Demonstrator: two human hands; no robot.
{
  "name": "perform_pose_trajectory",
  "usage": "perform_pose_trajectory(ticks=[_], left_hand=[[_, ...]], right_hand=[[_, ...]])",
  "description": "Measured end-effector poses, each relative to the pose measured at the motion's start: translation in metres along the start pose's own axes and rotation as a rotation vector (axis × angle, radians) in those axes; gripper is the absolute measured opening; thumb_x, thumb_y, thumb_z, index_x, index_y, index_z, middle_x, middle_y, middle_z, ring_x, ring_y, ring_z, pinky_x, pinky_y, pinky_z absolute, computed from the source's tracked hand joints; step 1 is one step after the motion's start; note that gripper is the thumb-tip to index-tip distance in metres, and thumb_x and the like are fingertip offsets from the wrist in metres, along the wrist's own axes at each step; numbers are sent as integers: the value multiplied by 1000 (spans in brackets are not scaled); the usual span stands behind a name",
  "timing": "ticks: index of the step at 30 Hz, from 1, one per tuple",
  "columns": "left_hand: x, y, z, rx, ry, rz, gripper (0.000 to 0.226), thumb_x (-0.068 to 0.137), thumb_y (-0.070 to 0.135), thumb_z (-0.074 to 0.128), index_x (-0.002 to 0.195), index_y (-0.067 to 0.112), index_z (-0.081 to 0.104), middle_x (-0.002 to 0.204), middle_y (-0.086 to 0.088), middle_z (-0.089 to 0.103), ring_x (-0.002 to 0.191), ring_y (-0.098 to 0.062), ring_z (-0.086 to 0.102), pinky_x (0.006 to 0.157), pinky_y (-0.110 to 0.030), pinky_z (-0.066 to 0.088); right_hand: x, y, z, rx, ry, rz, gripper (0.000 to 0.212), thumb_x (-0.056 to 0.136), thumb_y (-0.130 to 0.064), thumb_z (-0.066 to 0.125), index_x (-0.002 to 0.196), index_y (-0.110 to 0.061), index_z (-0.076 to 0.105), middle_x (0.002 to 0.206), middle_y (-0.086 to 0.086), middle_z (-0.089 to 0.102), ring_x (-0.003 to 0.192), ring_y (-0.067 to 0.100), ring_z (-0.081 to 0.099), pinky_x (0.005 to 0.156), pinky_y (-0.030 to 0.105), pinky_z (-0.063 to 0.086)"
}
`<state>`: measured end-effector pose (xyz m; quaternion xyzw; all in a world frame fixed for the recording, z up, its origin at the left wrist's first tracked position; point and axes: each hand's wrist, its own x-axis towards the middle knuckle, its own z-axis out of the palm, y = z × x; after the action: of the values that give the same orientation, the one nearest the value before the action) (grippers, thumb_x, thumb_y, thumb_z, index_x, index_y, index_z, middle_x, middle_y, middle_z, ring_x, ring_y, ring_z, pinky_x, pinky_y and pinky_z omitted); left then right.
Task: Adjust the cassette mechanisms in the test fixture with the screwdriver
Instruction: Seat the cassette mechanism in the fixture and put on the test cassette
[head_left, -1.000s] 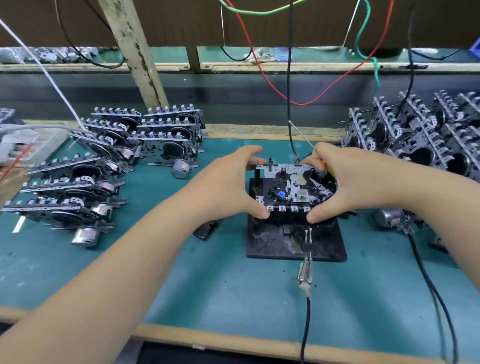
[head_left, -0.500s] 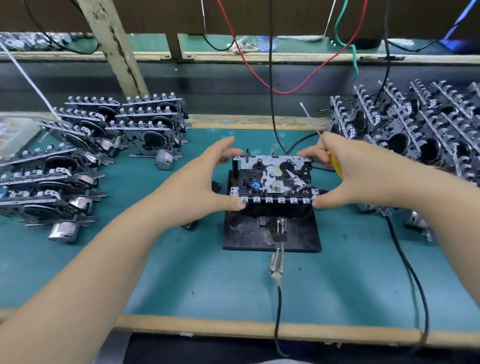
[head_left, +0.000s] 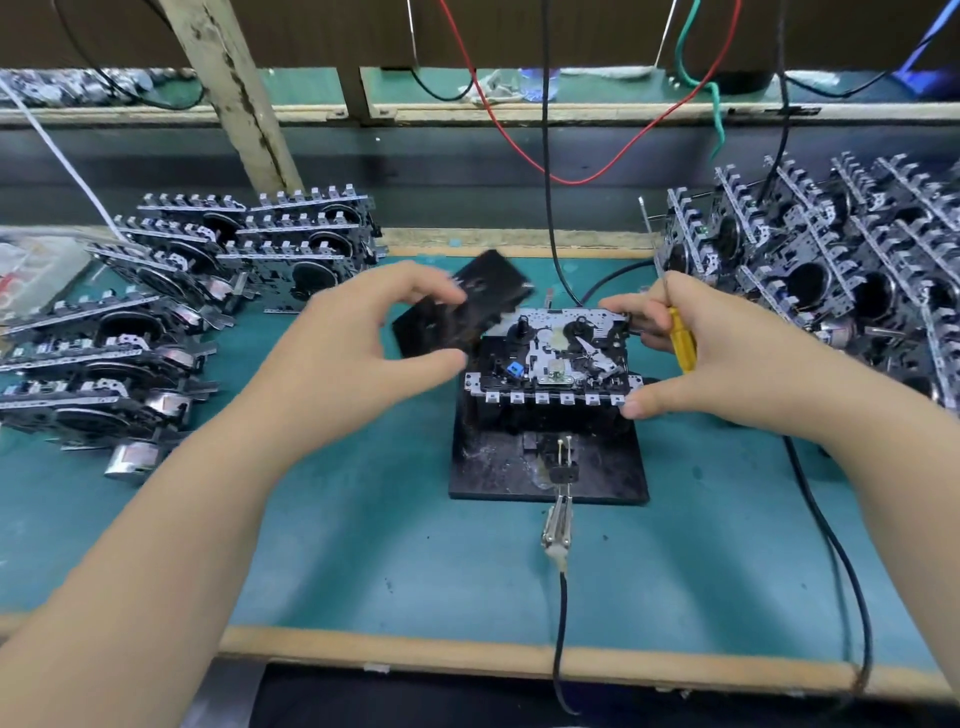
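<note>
The head camera looks down on a teal bench top (head_left: 363, 561) with a wooden front edge. At centre frame a black test fixture (head_left: 550, 467) sits flat on the bench, and a cassette mechanism (head_left: 556, 358) rests on its upper part, its row of white keys facing the lower edge of the frame.

The left hand (head_left: 353, 353), left of centre, pinches a flat black cassette (head_left: 462, 306) between thumb and fingers; it is tilted, motion-blurred, and lifted just beside the mechanism's upper left corner, overlapping that corner.

The right hand (head_left: 711, 353), right of centre, grips a yellow-handled screwdriver (head_left: 681, 338) tucked against the palm, its thin shaft rising toward the upper part of the frame. Its thumb touches the right end of the key row and its fingers curl round the mechanism's far right corner, hiding that corner.

A stack of mechanisms (head_left: 171, 322) fills the left of the frame, and a denser pile (head_left: 831, 270) fills the upper right, just behind the right hand. A black cable (head_left: 548, 156) drops from the top of the frame to the mechanism's far edge, crossing a looping red wire (head_left: 587, 179). A metal clip (head_left: 558, 525) with a dark lead lies at the fixture's near edge, below centre.
</note>
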<state>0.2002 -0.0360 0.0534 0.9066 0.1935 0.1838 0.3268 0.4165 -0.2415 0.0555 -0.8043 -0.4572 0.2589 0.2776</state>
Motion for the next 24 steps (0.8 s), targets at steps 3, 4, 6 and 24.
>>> perform_pose_trajectory(ticks=[3, 4, 6, 24], left_hand=[[22, 27, 13, 129, -167, 200, 33, 86, 30, 76, 117, 32, 65, 137, 19, 57, 128, -1, 47, 104, -6, 27], [27, 32, 17, 173, -212, 206, 31, 90, 26, 72, 119, 32, 64, 139, 17, 56, 128, -2, 46, 97, 1, 23], [32, 32, 22, 201, -273, 187, 29, 97, 25, 63, 125, 33, 60, 146, 20, 49, 131, 4, 37, 88, 11, 13], [27, 20, 32, 343, -226, 356, 59, 75, 29, 73, 131, 32, 54, 157, 9, 40, 138, -1, 36, 93, -7, 27]], right_hand=[[-1, 1, 1, 22, -16, -2, 60, 69, -20, 91, 89, -19, 34, 127, -40, 47, 128, 9, 55, 106, 36, 47], [-4, 1, 1, 19, -21, -7, 58, 72, -17, 89, 90, -20, 34, 126, -43, 43, 127, 4, 53, 103, 29, 48], [-11, 1, 1, -1, 9, -54, 50, 79, -10, 77, 89, -27, 31, 135, -46, 39, 129, -5, 46, 89, 26, 50], [-16, 7, 62, 514, 388, -333, 25, 91, -6, 55, 87, -18, 33, 120, -6, 72, 135, 7, 53, 113, 41, 37]])
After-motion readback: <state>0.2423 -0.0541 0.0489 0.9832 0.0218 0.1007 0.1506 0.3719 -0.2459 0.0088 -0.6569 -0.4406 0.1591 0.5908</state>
